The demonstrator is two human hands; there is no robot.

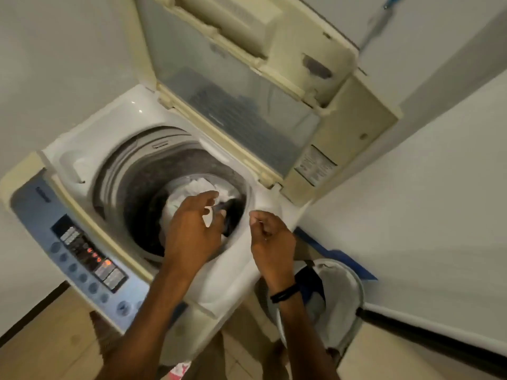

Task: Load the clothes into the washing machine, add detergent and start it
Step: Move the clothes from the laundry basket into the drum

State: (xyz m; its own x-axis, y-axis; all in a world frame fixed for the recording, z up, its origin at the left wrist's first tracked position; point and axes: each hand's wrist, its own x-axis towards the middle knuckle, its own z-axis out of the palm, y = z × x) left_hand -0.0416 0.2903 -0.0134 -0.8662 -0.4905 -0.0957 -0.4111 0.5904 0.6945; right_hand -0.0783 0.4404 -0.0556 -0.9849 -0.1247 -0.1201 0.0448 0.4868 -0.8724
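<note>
Over drum (129,196) | left hand (192,229) palm down, fingers spread; right hand (271,239) beside, fingers loosely curled

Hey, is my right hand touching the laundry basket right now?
Apart. The head view shows the right hand over the washing machine top, while the laundry basket sits lower, on the floor beside it.

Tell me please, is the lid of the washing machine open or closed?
Open. The lid stands folded up behind the drum, and white and dark clothes show inside the uncovered drum.
</note>
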